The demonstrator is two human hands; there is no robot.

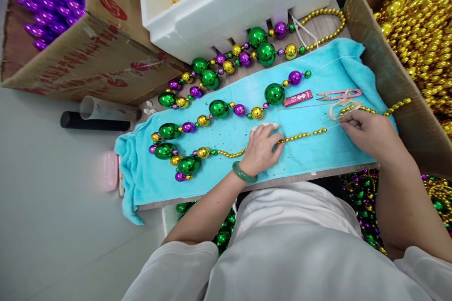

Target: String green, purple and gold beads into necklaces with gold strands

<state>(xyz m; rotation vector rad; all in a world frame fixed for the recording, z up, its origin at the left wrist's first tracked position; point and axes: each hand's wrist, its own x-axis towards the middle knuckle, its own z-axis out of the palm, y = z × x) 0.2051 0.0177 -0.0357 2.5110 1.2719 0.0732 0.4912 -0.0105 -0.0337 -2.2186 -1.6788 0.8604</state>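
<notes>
My left hand, with a green bangle on the wrist, rests on the turquoise towel, its fingers curled over a strand of small gold beads. That strand comes out on both sides of the hand and joins larger green, purple and gold beads at the left. My right hand pinches a thin clear thread beyond the last gold bead. Behind its fingers lie more gold beads and a pale loop of cord. Pink thread snips and a small pink packet lie above.
A finished-looking bead necklace lies along the table's back edge. Behind it stands a white foam box of beads. Cardboard boxes hold purple beads at left and gold beads at right. A clear tube lies near the left edge.
</notes>
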